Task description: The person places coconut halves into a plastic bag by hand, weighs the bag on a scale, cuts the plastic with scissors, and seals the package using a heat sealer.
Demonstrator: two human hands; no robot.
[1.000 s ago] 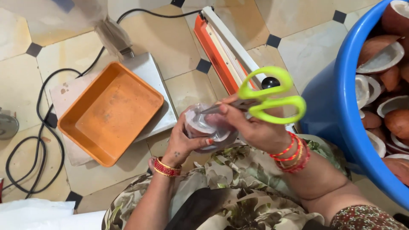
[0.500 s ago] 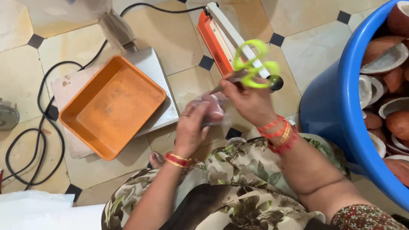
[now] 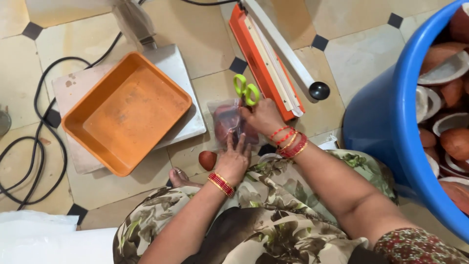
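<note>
A clear plastic bag [image 3: 225, 120] with reddish-brown pieces inside lies flat on the tiled floor between the orange tray and the orange sealer. My left hand [image 3: 234, 161] rests on the bag's near edge, fingers spread. My right hand [image 3: 264, 116] sits on the bag's right side beside the green-handled scissors [image 3: 245, 90], which lie on the floor at the bag's far end. Whether the fingers still grip the scissors is not clear. A small brown piece [image 3: 207, 160] lies on the floor left of my left hand.
An orange tray [image 3: 124, 112] stands on a grey scale platform [image 3: 185, 120] at the left. An orange and white bag sealer [image 3: 273, 58] lies at the back. A blue tub [image 3: 391, 127] of coconut halves stands right. Black cables [image 3: 29, 142] loop at left.
Both hands have come down to the floor. The bag, held up in the left hand before, now lies flat, and the scissors have gone from raised in the right hand to floor level.
</note>
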